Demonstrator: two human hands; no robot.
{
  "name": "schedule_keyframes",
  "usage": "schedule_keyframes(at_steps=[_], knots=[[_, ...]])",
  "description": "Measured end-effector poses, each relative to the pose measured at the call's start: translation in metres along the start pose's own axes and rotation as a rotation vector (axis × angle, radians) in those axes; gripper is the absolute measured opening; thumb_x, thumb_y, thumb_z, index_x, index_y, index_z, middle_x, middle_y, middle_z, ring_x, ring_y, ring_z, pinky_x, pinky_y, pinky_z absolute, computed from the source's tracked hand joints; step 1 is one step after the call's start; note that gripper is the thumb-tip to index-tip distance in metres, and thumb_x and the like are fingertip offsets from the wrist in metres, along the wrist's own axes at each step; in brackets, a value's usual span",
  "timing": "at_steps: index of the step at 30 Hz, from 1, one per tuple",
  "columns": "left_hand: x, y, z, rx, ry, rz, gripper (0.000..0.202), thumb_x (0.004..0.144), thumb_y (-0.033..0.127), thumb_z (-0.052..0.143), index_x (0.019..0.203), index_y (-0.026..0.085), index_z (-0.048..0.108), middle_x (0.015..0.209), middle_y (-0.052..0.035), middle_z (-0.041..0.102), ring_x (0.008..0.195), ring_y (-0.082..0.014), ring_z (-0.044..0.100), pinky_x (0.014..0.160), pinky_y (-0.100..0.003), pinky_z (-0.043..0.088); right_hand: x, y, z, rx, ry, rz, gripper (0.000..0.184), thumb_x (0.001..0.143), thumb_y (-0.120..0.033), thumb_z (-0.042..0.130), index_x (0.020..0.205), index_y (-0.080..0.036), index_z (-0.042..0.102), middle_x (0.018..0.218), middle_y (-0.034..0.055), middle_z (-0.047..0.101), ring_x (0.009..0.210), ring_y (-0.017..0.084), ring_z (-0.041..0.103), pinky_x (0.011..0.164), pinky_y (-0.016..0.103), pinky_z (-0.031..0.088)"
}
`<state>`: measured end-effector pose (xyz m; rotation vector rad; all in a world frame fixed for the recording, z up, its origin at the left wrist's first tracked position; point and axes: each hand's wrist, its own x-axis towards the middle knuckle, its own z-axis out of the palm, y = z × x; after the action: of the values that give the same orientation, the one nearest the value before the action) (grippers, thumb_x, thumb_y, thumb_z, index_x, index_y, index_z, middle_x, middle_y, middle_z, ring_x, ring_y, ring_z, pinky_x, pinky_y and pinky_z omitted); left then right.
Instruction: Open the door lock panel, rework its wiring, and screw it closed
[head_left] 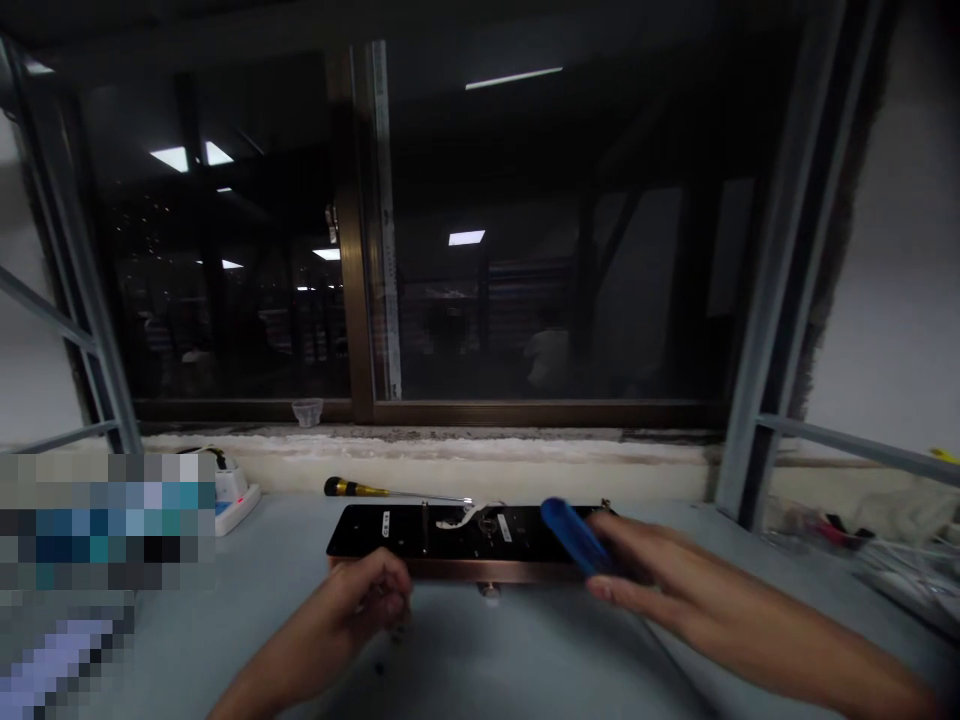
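Observation:
A long black panel (450, 535) with a copper-coloured side lies across the table, its dark face up, with white labels and a short white ribbon on it. My left hand (367, 600) is at the panel's near left edge, fingers curled inward; small bits just below the fingertips are too blurred to name. My right hand (652, 570) is closed around a blue handheld tool (576, 537) over the panel's right end. Motion smears the tool, so its kind and tip do not show. A dark cable (675, 660) runs along the table below that hand.
Behind the panel lies a yellow-and-black screwdriver (356, 488). On the left stands a white power strip (238, 508) beside a pixelated area. A clear plastic cup (307, 411) sits on the window ledge. Bagged items and cables (840, 540) lie at right, near a metal frame post (757, 440).

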<state>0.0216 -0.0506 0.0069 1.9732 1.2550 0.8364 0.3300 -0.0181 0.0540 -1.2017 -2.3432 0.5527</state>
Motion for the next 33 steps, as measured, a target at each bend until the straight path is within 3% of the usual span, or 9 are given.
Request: schedule_keyframes(at_steps=[4,6,9,11,13,16,22,26,33], knots=[[0.033,0.018,0.002,-0.402,0.212,0.066,0.016,0.078,0.032,0.053,0.078,0.016,0.058,0.073,-0.0021,0.061,0.064,-0.0108,0.054,0.062,-0.023,0.041,0.014,-0.028,-0.034,0.321,0.199,-0.221,0.027,0.076,-0.041,0.056,0.095,-0.022,0.057,0.09,0.0046,0.064,0.078,0.019,0.062,0.068,0.032,0.052],[0.052,0.032,-0.003,-0.539,0.346,0.134,0.014,0.073,0.03,0.06,0.074,0.015,0.06,0.068,-0.0012,0.063,0.058,-0.009,0.054,0.06,-0.021,0.041,0.023,-0.044,-0.046,0.53,0.376,-0.409,0.021,0.075,-0.037,0.059,0.091,-0.024,0.057,0.084,0.0016,0.064,0.069,0.017,0.064,0.062,0.031,0.054],[0.078,0.054,-0.012,-0.746,0.499,0.272,0.013,0.061,0.023,0.07,0.068,0.014,0.064,0.063,0.001,0.061,0.054,-0.0057,0.052,0.056,-0.016,0.041,0.037,-0.065,-0.055,0.84,0.745,-0.618,0.019,0.073,-0.035,0.062,0.087,-0.024,0.054,0.079,-0.0001,0.065,0.063,0.018,0.065,0.051,0.032,0.055],[0.09,0.064,-0.015,-0.904,0.532,0.307,0.015,0.056,0.019,0.073,0.068,0.014,0.065,0.061,0.0012,0.062,0.054,-0.0049,0.052,0.054,-0.014,0.042,0.047,-0.074,-0.054,0.959,0.942,-0.649,0.019,0.071,-0.032,0.064,0.083,-0.024,0.053,0.074,-0.0017,0.064,0.057,0.017,0.064,0.045,0.029,0.053],[0.099,0.069,-0.015,-1.017,0.535,0.312,0.015,0.056,0.016,0.073,0.068,0.013,0.065,0.062,0.0003,0.063,0.055,-0.0052,0.054,0.055,-0.014,0.044,0.056,-0.077,-0.05,1.035,1.047,-0.599,0.019,0.07,-0.031,0.065,0.08,-0.023,0.051,0.07,-0.0039,0.062,0.054,0.015,0.063,0.043,0.025,0.052],[0.106,0.069,-0.01,-1.108,0.526,0.294,0.011,0.059,0.01,0.069,0.069,0.011,0.065,0.065,-0.0023,0.064,0.058,-0.0075,0.059,0.059,-0.016,0.048,0.068,-0.073,-0.042,1.105,1.09,-0.517,0.021,0.069,-0.032,0.065,0.078,-0.022,0.047,0.069,-0.0053,0.061,0.056,0.013,0.063,0.046,0.024,0.052],[0.109,0.068,-0.003,-1.256,0.534,0.258,0.012,0.069,0.001,0.055,0.068,0.009,0.064,0.066,-0.0038,0.064,0.058,-0.008,0.06,0.059,-0.016,0.05,0.08,-0.066,-0.032,1.085,1.114,-0.504,0.027,0.068,-0.033,0.066,0.079,-0.021,0.045,0.069,-0.0057,0.06,0.058,0.013,0.063,0.048,0.024,0.052],[0.109,0.066,0.001,-1.334,0.535,0.231,0.016,0.077,0.003,0.05,0.07,0.009,0.062,0.065,-0.0044,0.063,0.06,-0.008,0.06,0.061,-0.017,0.05,0.08,-0.066,-0.03,1.031,1.168,-0.529,0.024,0.072,-0.033,0.062,0.082,-0.024,0.043,0.071,-0.0063,0.059,0.057,0.013,0.062,0.049,0.026,0.052],[0.111,0.068,0.011,-1.347,0.596,0.153,0.013,0.079,0.007,0.051,0.072,0.011,0.061,0.065,-0.0015,0.061,0.061,-0.0063,0.059,0.06,-0.015,0.048,0.078,-0.068,-0.023,0.88,1.125,-0.501,0.02,0.076,-0.032,0.058,0.085,-0.028,0.04,0.078,-0.0058,0.056,0.063,0.013,0.061,0.056,0.029,0.052]])
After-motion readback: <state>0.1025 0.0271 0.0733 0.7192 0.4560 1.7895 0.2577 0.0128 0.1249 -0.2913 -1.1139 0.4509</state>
